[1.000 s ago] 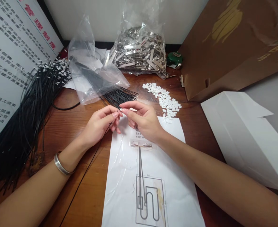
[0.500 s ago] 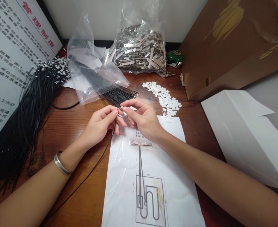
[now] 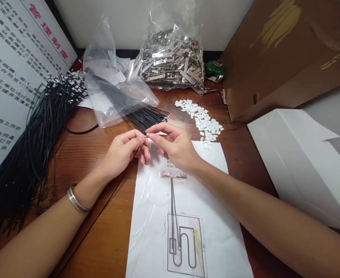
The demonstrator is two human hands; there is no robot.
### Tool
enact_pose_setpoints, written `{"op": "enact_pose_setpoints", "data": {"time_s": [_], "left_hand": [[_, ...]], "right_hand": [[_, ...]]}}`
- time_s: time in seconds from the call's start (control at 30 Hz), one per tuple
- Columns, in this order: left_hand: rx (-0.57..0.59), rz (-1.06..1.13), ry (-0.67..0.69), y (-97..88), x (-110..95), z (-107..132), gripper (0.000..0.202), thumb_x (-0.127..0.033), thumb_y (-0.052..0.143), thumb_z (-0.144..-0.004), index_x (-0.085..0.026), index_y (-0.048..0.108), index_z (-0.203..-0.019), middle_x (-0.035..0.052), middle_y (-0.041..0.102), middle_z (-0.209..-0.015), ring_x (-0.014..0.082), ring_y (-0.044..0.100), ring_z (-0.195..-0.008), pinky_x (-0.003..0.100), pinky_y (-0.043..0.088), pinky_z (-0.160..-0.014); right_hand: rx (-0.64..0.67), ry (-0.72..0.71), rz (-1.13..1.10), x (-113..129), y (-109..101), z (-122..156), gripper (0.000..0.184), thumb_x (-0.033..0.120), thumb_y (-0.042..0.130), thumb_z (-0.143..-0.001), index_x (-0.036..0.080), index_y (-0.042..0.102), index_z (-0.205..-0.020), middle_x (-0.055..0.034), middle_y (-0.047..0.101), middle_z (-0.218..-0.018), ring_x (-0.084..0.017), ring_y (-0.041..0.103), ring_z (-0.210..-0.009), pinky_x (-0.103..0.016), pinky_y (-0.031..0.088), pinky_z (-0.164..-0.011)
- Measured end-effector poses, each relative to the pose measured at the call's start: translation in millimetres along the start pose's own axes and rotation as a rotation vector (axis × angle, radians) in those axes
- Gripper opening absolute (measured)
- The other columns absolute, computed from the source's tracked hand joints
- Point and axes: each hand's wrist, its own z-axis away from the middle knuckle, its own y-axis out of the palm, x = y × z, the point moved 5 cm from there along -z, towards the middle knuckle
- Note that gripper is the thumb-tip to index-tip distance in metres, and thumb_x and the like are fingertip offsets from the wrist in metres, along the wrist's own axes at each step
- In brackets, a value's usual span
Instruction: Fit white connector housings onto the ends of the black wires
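Observation:
My left hand [image 3: 126, 152] pinches the end of a thin black wire [image 3: 109, 197], which trails down to the lower left of the view. Tip to tip with it, my right hand [image 3: 174, 146] pinches a tiny white piece, likely one of the white connector housings, at the wire's end. The fingers mostly cover this spot. Just behind my fingertips lies a bundle of black wires [image 3: 146, 117], partly inside a clear plastic bag [image 3: 109, 112]. Loose white connector housings [image 3: 206, 121] are scattered to the right of my hands.
A printed drawing sheet [image 3: 149, 231] lies under my hands. At the left hangs a thick bunch of black wires with white ends [image 3: 33, 146]. Behind stand a bag of metal strips [image 3: 170, 61] and a green tape measure [image 3: 214, 71]; a brown box [image 3: 262, 58] and white carton [image 3: 297, 154] are right.
My fingertips have drawn closer together at the wire's end, and the trailing wire has swung up straighter, nearer my left forearm. The view has shifted slightly.

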Motion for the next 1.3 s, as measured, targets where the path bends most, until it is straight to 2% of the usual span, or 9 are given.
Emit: {"op": "enact_pose_setpoints", "data": {"time_s": [0.23, 0.4, 0.6, 0.83, 1.0, 1.3], "left_hand": [[-0.054, -0.059, 0.039, -3.2, -0.8, 0.0, 0.018, -0.031, 0.063, -0.085, -0.014, 0.063, -0.077, 0.0006, 0.066, -0.058, 0.0095, 0.057, -0.046, 0.020, 0.043, -0.049], [-0.011, -0.019, 0.030, -2.7, 0.4, 0.1, 0.017, -0.030, 0.064, -0.085, -0.013, 0.068, -0.084, 0.0022, 0.069, -0.063, 0.0098, 0.058, -0.047, 0.021, 0.043, -0.049], [0.038, 0.052, 0.010, 0.2, -0.8, -0.2, 0.018, -0.031, 0.068, -0.083, -0.012, 0.068, -0.080, 0.0044, 0.070, -0.064, 0.0104, 0.059, -0.048, 0.021, 0.046, -0.051], [0.035, 0.108, -0.028, -0.5, -2.0, -0.6, 0.019, -0.031, 0.071, -0.079, -0.012, 0.069, -0.079, -0.0011, 0.056, -0.048, 0.0100, 0.050, -0.044, 0.022, 0.050, -0.049], [0.040, 0.144, -0.038, -1.3, -2.7, -1.0, 0.018, -0.028, 0.072, -0.076, -0.011, 0.067, -0.073, -0.0042, 0.042, -0.047, 0.0074, 0.037, -0.046, 0.020, 0.048, -0.047], [-0.034, 0.206, -0.041, -0.6, -4.8, -0.8, 0.010, -0.019, 0.068, -0.075, -0.013, 0.062, -0.072, -0.0025, 0.044, -0.051, 0.0089, 0.038, -0.049, 0.023, 0.051, -0.048]], "right_hand": [[-0.046, -0.011, 0.023, -0.6, -2.1, 1.1, 0.016, 0.033, 0.070, -0.081, 0.020, 0.069, -0.091, 0.0045, 0.059, -0.065, -0.005, 0.042, -0.046, -0.023, 0.029, -0.040], [-0.089, -0.033, -0.002, -0.3, -3.2, 0.4, 0.019, 0.036, 0.073, -0.079, 0.020, 0.067, -0.089, 0.0029, 0.064, -0.073, -0.004, 0.044, -0.045, -0.023, 0.030, -0.040], [-0.108, -0.030, -0.038, -0.8, -4.5, 0.0, 0.024, 0.038, 0.076, -0.077, 0.019, 0.064, -0.085, 0.0037, 0.064, -0.073, -0.003, 0.045, -0.041, -0.022, 0.030, -0.038], [-0.104, -0.034, -0.057, -3.0, -4.6, -0.6, 0.025, 0.039, 0.077, -0.076, 0.018, 0.066, -0.084, 0.0037, 0.064, -0.071, -0.002, 0.042, -0.041, -0.022, 0.029, -0.038], [-0.076, -0.027, -0.077, -4.3, -4.8, -0.9, 0.025, 0.039, 0.075, -0.078, 0.018, 0.063, -0.086, 0.0040, 0.062, -0.072, -0.002, 0.042, -0.042, -0.022, 0.030, -0.038], [-0.062, -0.019, -0.085, -3.8, -3.2, -0.5, 0.027, 0.041, 0.076, -0.077, 0.018, 0.063, -0.085, 0.0042, 0.061, -0.069, -0.003, 0.042, -0.041, -0.023, 0.030, -0.039]]}}
